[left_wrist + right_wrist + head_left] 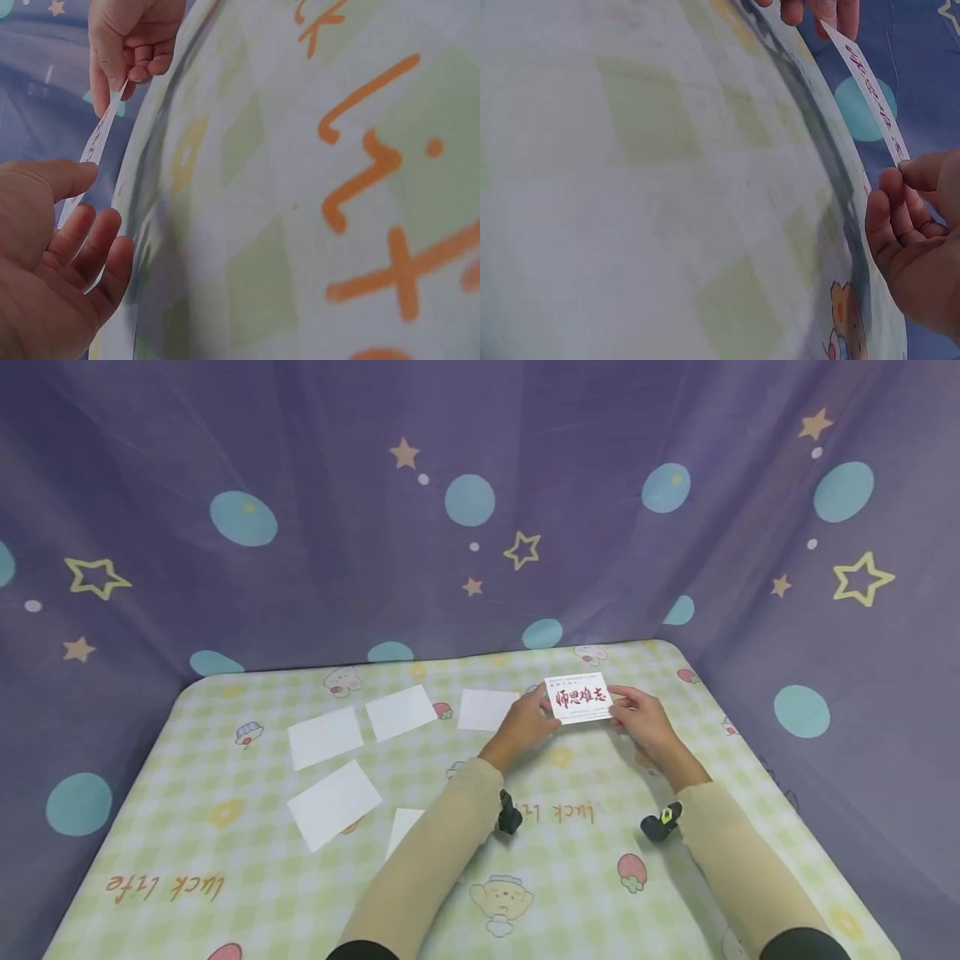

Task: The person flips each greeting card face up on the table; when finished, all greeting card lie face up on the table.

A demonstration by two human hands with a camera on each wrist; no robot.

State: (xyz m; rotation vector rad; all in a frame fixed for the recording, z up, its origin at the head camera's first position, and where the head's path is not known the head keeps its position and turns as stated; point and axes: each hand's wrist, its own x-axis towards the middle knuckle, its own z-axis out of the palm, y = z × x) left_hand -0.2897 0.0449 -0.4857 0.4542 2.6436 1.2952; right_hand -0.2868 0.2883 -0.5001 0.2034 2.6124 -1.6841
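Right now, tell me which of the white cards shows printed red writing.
The card held up between the left hand and right hand. It bears large red characters; the other cards lying flat on the tablecloth look blank.

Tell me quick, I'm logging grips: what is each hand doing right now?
Left hand: pinches the left edge of the printed card.
Right hand: pinches the card's right edge.

Small grey print on the white card with red calligraphy is too small to be read. One white blank card near the left sleeve is partly covered by that beige sleeve. In both wrist views the printed card is seen edge-on, its face unreadable; the checked green tablecloth is blurred.
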